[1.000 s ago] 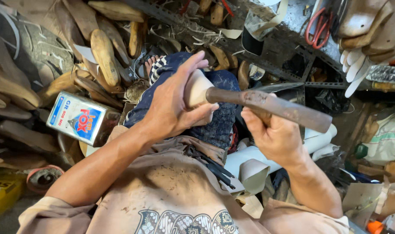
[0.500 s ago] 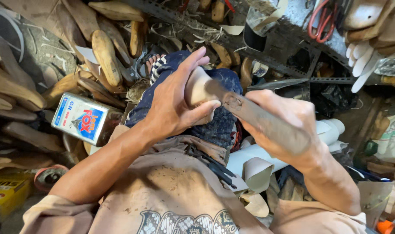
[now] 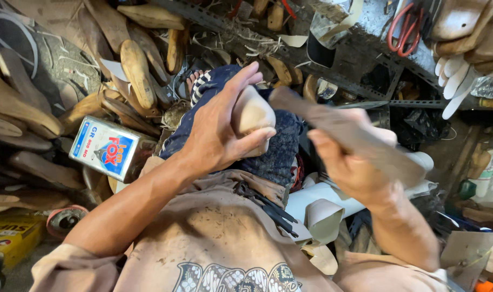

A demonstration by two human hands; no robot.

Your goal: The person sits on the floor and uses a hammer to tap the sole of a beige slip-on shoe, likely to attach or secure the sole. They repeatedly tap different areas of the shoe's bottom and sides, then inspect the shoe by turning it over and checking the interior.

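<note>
Braced on the knee, the pale wooden shoe last (image 3: 253, 116) looked hard, light and smooth-sided, best clamped around its rounded end as the left hand (image 3: 216, 132) did, while the right hand (image 3: 348, 165) clenched a rusty rasp (image 3: 350, 133).

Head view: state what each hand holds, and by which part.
The left hand wraps its fingers around the rounded end of a pale wooden block. The right hand grips a long rusty rasp near its handle end.

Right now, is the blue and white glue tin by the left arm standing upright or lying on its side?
On its side. The rectangular tin shows its broad printed face upward, tilted among the wooden shoe lasts, beside the left hand.
</note>
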